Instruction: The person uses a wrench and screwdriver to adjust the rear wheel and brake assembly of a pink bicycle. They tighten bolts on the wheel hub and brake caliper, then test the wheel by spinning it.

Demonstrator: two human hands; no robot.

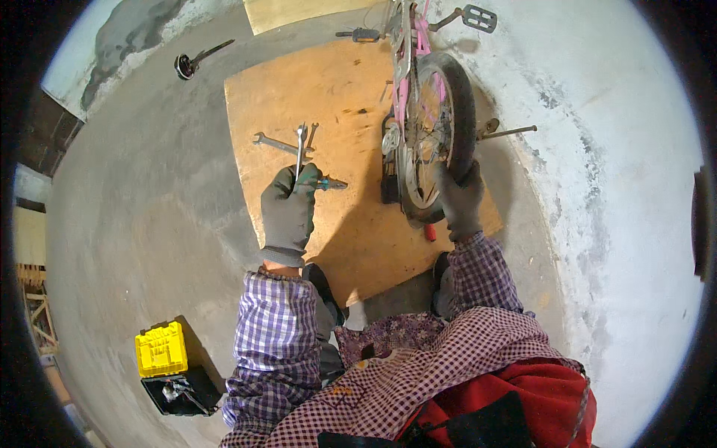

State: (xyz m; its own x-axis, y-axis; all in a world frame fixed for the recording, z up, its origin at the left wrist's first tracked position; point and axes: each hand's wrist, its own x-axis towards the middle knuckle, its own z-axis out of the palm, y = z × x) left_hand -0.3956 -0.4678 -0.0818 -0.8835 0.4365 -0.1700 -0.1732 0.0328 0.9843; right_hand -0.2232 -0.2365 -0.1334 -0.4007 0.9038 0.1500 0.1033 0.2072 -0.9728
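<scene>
My left hand, in a dark grey glove, is closed round a silver wrench that points up and away. Just beyond it a double-ended wrench and a smaller wrench lie on the wooden board. Blue-handled pliers lie beside that hand, partly hidden by it. On the right, a pink bicycle stands on the board with its small wheel toward me. My right hand, gloved too, grips the near right side of the tyre; some fingertips are hidden.
The wooden board lies on a concrete floor. A whitish wall rises close to the bicycle's right. A yellow-and-black toolbox stands open at lower left. A dark part with a rod lies far left. Something red lies under the wheel.
</scene>
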